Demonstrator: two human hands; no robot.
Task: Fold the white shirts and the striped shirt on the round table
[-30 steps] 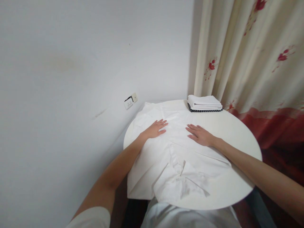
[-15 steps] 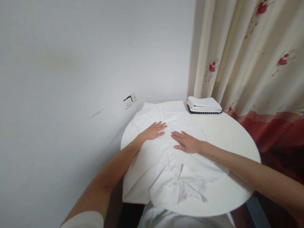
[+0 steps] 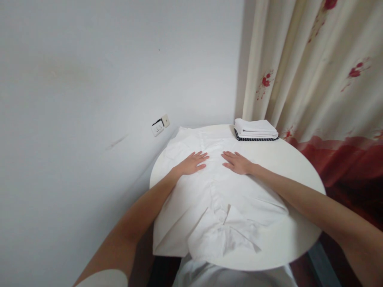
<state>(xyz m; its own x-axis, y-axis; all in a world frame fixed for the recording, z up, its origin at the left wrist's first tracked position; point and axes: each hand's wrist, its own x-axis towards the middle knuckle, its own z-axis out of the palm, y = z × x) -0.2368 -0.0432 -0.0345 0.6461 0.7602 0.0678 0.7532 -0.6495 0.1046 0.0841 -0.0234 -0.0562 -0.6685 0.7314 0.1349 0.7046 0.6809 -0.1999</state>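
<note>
A white button-up shirt (image 3: 191,207) lies spread over the round table, its collar toward me and its lower part toward the wall. Some wrinkles run across the fabric. My left hand (image 3: 193,162) rests flat on the left half of the shirt, fingers stretched out. On the right half, my right hand (image 3: 236,162) lies palm down with its fingers extended. A narrow strip of shirt shows between the two hands. Neither hand grips the cloth.
The white round table (image 3: 302,175) stands against the wall. At its back edge is a stack of folded white cloth (image 3: 255,128) over a dark patterned piece (image 3: 257,139). A floral curtain (image 3: 299,79) hangs at right; a wall socket (image 3: 157,128) is at left.
My right hand has slid away from me and slightly right over the shirt. The left hand stays nearly in place. The view has shifted a little.
</note>
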